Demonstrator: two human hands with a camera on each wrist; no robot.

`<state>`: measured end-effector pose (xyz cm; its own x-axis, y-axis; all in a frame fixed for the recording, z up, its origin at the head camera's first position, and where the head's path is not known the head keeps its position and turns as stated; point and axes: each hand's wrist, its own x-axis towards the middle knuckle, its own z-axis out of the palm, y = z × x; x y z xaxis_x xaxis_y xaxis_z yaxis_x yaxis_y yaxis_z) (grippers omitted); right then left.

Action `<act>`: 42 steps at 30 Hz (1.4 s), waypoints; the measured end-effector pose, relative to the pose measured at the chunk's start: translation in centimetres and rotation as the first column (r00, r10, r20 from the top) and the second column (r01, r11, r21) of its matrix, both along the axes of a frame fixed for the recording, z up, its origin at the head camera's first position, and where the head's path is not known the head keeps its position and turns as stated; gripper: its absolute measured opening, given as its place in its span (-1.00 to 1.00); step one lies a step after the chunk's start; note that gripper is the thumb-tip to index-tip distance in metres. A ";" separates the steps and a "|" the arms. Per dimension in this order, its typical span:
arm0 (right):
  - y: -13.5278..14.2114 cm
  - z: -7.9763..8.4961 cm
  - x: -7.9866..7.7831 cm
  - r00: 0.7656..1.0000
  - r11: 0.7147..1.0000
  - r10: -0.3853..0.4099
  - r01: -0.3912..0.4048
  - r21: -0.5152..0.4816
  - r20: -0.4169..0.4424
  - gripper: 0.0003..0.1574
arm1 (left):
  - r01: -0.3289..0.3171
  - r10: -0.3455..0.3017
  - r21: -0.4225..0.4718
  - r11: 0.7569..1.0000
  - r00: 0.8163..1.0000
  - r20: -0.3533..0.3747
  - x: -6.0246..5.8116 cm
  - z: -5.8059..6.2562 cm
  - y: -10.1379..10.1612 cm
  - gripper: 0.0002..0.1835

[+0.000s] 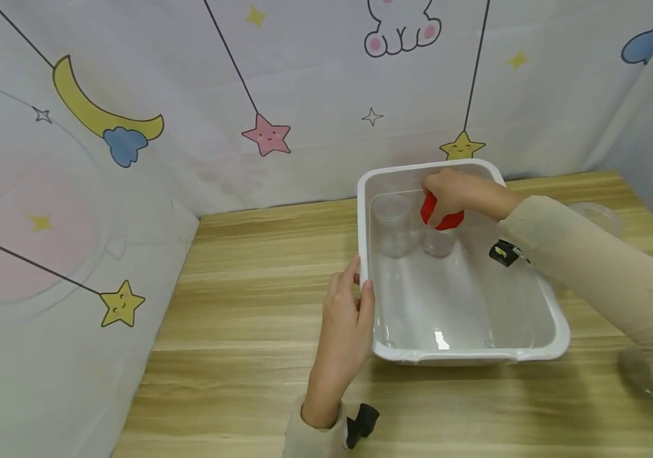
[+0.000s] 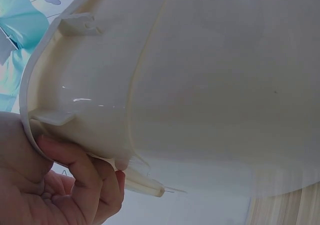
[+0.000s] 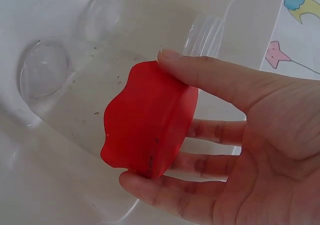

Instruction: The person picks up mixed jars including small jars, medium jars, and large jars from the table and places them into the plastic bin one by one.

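A white plastic basin (image 1: 464, 354) stands on the wooden table. My left hand (image 1: 345, 318) grips its left rim; in the left wrist view the fingers (image 2: 80, 170) curl under the edge. Inside the basin, my right hand (image 1: 454, 189) holds a scalloped red lid (image 3: 150, 117) between thumb and fingers. This lid sits on top of a clear jar (image 1: 440, 245), whose round base shows in the right wrist view. To its left in the basin is a second clear jar (image 1: 393, 235), lidless, with its threaded neck (image 3: 205, 35) visible.
A clear round piece (image 1: 598, 216) lies right of the basin, partly behind the right sleeve (image 1: 607, 280). Another transparent round object (image 1: 636, 372) is nearer, by the same arm. A patterned curtain (image 1: 315, 76) hangs close behind the table (image 1: 246, 305).
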<state>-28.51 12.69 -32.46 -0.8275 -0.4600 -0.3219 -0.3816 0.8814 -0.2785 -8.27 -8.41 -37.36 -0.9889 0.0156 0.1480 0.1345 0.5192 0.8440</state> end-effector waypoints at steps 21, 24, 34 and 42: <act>0.4 1.2 0.1 1.000 1.000 0.013 -0.013 0.025 0.000 -0.41 | 0.000 0.000 0.007 1.000 1.000 -0.010 0.1 0.1 0.1 -0.49; 0.5 1.3 0.2 1.000 1.000 -0.005 0.005 0.006 0.013 -0.38 | -0.001 0.001 0.000 1.000 1.000 -0.008 0.1 0.1 0.0 -0.49; 0.8 2.4 0.3 1.000 1.000 -0.012 0.012 -0.016 0.024 -0.37 | -0.001 0.001 -0.002 1.000 1.000 -0.013 0.2 0.1 0.0 -0.49; 0.9 3.9 0.7 1.000 1.000 0.006 -0.006 -0.028 -0.003 -0.32 | -0.003 0.003 0.003 1.000 1.000 -0.018 0.1 0.3 0.1 -0.49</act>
